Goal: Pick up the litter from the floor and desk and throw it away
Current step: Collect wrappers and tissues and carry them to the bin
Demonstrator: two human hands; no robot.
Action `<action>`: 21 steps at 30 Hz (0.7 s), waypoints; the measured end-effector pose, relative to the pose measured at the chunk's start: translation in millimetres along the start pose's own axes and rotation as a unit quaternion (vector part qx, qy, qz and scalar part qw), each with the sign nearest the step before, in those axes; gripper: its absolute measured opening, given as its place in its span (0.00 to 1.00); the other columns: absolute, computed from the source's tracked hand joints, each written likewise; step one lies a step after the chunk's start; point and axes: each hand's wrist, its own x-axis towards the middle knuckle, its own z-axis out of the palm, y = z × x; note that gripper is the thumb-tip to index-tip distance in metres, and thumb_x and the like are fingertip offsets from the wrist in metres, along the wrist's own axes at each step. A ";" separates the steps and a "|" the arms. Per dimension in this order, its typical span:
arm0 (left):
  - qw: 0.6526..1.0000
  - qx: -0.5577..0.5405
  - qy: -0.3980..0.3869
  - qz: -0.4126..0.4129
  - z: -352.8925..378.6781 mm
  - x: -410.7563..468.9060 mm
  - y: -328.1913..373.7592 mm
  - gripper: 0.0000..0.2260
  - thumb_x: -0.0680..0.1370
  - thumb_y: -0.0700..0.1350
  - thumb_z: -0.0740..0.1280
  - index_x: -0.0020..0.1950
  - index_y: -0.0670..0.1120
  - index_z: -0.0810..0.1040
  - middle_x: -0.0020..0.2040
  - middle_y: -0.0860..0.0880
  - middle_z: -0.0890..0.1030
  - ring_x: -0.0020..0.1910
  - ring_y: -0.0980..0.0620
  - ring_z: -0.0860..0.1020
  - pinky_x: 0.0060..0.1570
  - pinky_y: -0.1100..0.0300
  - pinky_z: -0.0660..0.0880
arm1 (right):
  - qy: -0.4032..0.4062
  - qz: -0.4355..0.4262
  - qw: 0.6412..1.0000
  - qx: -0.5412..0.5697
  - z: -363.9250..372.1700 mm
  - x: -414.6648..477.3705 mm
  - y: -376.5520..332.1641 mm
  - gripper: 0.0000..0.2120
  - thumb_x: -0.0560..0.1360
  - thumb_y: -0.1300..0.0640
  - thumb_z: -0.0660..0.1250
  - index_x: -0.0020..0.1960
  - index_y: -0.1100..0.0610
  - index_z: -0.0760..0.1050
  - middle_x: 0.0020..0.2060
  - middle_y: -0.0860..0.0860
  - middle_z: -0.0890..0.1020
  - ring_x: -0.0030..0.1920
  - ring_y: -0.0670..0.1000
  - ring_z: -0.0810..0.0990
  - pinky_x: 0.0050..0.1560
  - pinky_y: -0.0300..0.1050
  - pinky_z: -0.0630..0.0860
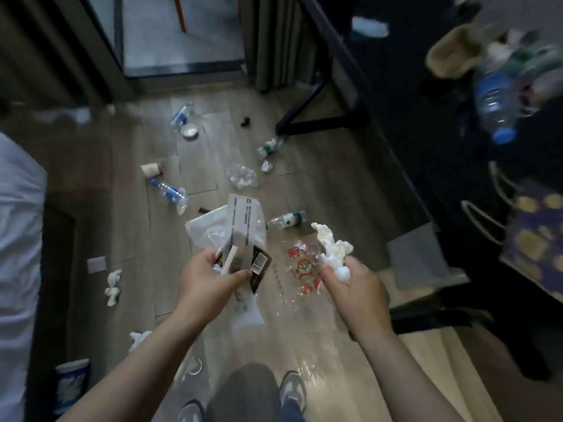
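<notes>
Held litter, left: we note a bundle of wrappers (240, 239) pinched between thumb and fingers of the left hand (210, 277) — a clear plastic bag with a printed white label standing above the grip, a black packet with a barcode just right of the thumb, and a white stick crossing the fingers; more clear film hangs below the hand.

Held litter, right: a crumpled white tissue (333, 251) clamped in the closed right hand (353, 287), most of it jutting up and left past the knuckles. A clear bag with red print (301, 269) sits between the two hands; we cannot tell whether the right hand holds it or it lies on the floor.

Floor litter, on the wood floor (304, 184): a green-labelled bottle (286, 220) just beyond the hands; a blue-capped bottle (169, 191) and a tipped paper cup (150, 169) to the left; crumpled clear plastic (242, 176); another green-labelled bottle (269, 146) near the black desk leg (307, 102); a small white bowl (189, 130); tissue wads (113, 286) by the bed edge (18, 239).

Desk, right: a blurred blue-capped bottle (496, 108) and what seems a patterned gift bag (536, 239)
</notes>
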 end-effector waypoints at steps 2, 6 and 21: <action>1.000 0.002 -0.008 0.014 -7.9 -35.9 38.0 0.13 0.63 0.40 0.78 0.44 0.48 0.82 0.40 0.47 0.85 0.41 0.46 0.83 0.48 0.44 0.80 | 0.029 0.020 0.999 0.015 -54.1 -28.5 -20.6 0.17 0.74 0.38 0.63 0.40 0.51 0.75 0.33 0.47 0.79 0.35 0.49 0.78 0.33 0.45 0.72; 0.996 0.015 -0.041 0.073 -21.0 -101.2 95.0 0.11 0.65 0.36 0.77 0.41 0.48 0.82 0.36 0.50 0.84 0.37 0.50 0.82 0.44 0.49 0.81 | 0.102 0.085 0.990 0.052 -140.6 -93.7 -51.9 0.15 0.75 0.40 0.63 0.39 0.51 0.74 0.32 0.47 0.79 0.34 0.47 0.78 0.34 0.46 0.73; 0.862 0.083 -0.372 0.335 -8.4 -386.5 203.3 0.08 0.66 0.44 0.78 0.38 0.51 0.79 0.32 0.57 0.82 0.30 0.58 0.81 0.30 0.62 0.73 | 0.505 0.266 0.809 0.137 -301.3 -457.3 -85.3 0.15 0.74 0.47 0.68 0.35 0.57 0.74 0.28 0.49 0.78 0.30 0.42 0.75 0.28 0.34 0.66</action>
